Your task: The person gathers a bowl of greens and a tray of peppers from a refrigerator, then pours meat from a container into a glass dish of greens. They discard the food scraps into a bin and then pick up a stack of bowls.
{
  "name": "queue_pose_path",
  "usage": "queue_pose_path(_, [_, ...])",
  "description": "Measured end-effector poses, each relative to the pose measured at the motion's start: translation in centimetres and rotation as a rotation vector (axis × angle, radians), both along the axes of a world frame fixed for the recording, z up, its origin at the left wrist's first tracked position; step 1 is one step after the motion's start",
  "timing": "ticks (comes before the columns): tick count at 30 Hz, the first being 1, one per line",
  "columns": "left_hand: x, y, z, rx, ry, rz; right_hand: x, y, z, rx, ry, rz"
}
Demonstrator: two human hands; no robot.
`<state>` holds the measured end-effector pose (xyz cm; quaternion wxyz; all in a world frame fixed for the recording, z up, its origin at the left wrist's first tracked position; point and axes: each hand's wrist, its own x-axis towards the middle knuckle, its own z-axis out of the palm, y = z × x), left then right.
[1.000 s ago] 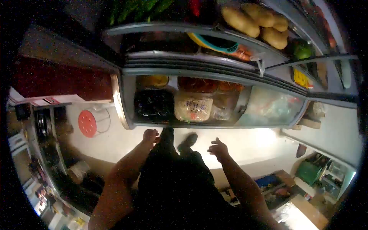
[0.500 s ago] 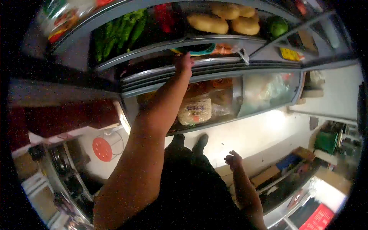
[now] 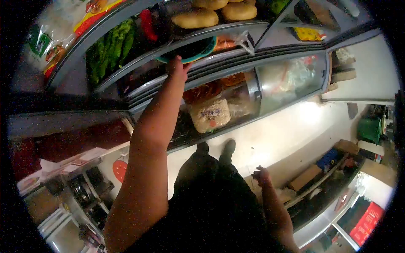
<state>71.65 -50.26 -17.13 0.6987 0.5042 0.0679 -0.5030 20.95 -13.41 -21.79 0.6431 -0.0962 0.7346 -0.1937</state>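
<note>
My left hand [image 3: 178, 69] reaches up to the lower shelf of a display cooler. It is closed on the near rim of a bowl with a teal edge [image 3: 207, 51] and a dark inside; part of the bowl is hidden beneath the shelf above. Right of the bowl lie an orange-coloured pack [image 3: 225, 42] and a crumpled clear plastic bag [image 3: 244, 41]. Low on the right, my right hand [image 3: 262, 175] hangs over the floor with its fingers apart, holding nothing.
Potatoes [image 3: 196, 19], green peppers [image 3: 112, 50] and red peppers [image 3: 147, 25] fill the shelf above. Below, behind sliding glass, sits a bag of pale food [image 3: 211, 116]. A red stool [image 3: 120, 170] stands at left; a low shelf with boxes [image 3: 306, 177] is at right.
More of the bowl shows now, out toward me from under the shelf, with my left hand on its rim. The whole view has shifted. My right hand still hangs free.
</note>
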Motion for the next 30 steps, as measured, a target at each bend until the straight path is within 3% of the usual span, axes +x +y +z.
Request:
queue_pose_path(2, [-1.3, 4.4, 2.7, 0.052, 0.028, -0.052, -1.9, -0.6, -0.6, -0.036, -0.123, -0.013])
queue_pose_path(3, [-1.0, 6.8, -0.1, 0.046, 0.059, -0.029, -2.3, -1.0, -0.2, -0.098, -0.186, -0.060])
queue_pose_path(4, [-2.7, 10.3, 2.6, 0.030, 0.050, -0.032, -2.5, -1.6, 0.0, -0.098, -0.197, -0.046])
queue_pose_path(5, [-2.5, 13.7, 0.9, 0.084, 0.147, -0.123, -2.9, -2.1, 0.1, -0.121, -0.193, -0.024])
queue_pose_path(6, [-3.2, 17.5, 0.6, 0.084, 0.069, -0.176, -3.2, -2.5, 0.4, -0.143, -0.187, 0.002])
queue_pose_path(8, [-4.3, 25.6, 3.2, 0.013, 0.209, -0.274, -3.8, -3.4, 0.8, -0.141, -0.201, 0.027])
queue_pose_path(9, [-4.2, 30.6, 0.9, 0.012, 0.207, -0.254, -4.1, -3.9, 1.0, -0.141, -0.205, 0.037])
queue_pose_path(10, [-3.7, 35.8, -3.6, 0.025, -0.265, -0.503, -4.6, -4.4, 0.9, -0.161, -0.248, 0.055])
queue_pose_path(12, [-6.0, 37.6, 2.5, 0.310, 0.248, -0.212, -5.9, -5.4, 0.5, -0.136, -0.213, 0.135])
queue_pose_path(15, [-6.5, 42.2, 0.4, 0.519, 0.297, -0.141, -5.7, -7.7, 1.0, -0.014, -0.107, 0.164])
queue_pose_path(17, [-6.2, 42.8, -2.9, 0.366, 0.230, -0.061, -6.9, -8.4, 0.1, -0.204, -0.215, 0.185])
queue_pose_path(18, [-6.1, 42.7, -4.0, 0.214, 0.157, 0.008, -6.1, -9.8, 1.5, -0.122, -0.080, 0.315])
queue_pose_path(19, [-5.6, 41.5, -5.5, 0.266, 0.134, 0.090, -6.1, -10.3, 2.2, -0.188, -0.243, 0.191])
queue_pose_path(20, [-4.7, 39.5, -6.8, 0.319, 0.111, 0.170, -5.2, -11.0, 3.0, -0.159, -0.185, 0.231])
queue_pose_path(22, [-2.6, 36.9, -9.9, 0.011, 0.204, 0.246, -3.5, -11.8, 4.4, -0.130, -0.119, 0.271])
queue_pose_path(27, [4.6, 26.7, -17.8, 0.005, 0.340, 0.373, 1.7, -11.1, 7.0, -0.226, -0.168, 0.364])
queue_pose_path(29, [6.7, 23.1, -19.9, -0.031, 0.357, 0.405, 2.2, -9.5, 5.7, -0.126, -0.129, 0.215])
queue_pose_path(30, [7.8, 21.5, -20.7, -0.058, 0.361, 0.415, 1.4, -8.3, 4.1, -0.125, -0.038, 0.527])
